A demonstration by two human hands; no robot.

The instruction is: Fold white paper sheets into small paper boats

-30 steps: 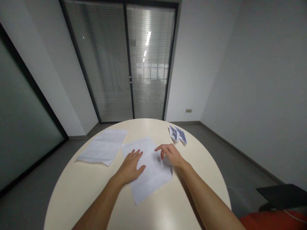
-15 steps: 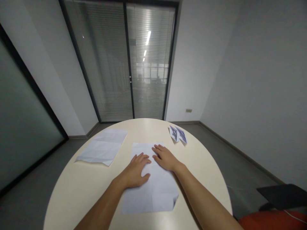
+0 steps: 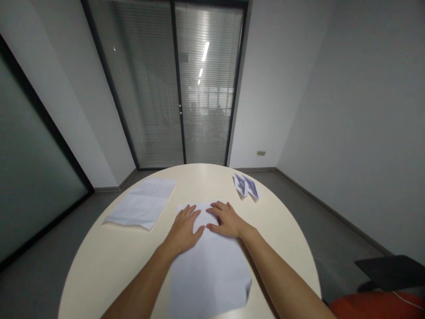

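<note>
A creased white sheet of paper lies in front of me, its lower right corner bent up. Near the sheet's far left part rests my left hand, palm down with the thumb spread from the fingers. My right hand lies on the far right part, fingers stretched and apart. The two thumbs nearly meet over the paper. Neither hand grips anything; both touch the sheet from above. My hands and forearms hide parts of its far and side edges.
The round cream table carries another creased white sheet at the left. Two small folded paper pieces stand at the far right. Beyond the table's right edge is a red seat with a dark flat object above it.
The sheet under my hands has slid toward me. My left hand has moved forward and slightly left; my right hand has shifted a little left, bringing the thumbs closer.
</note>
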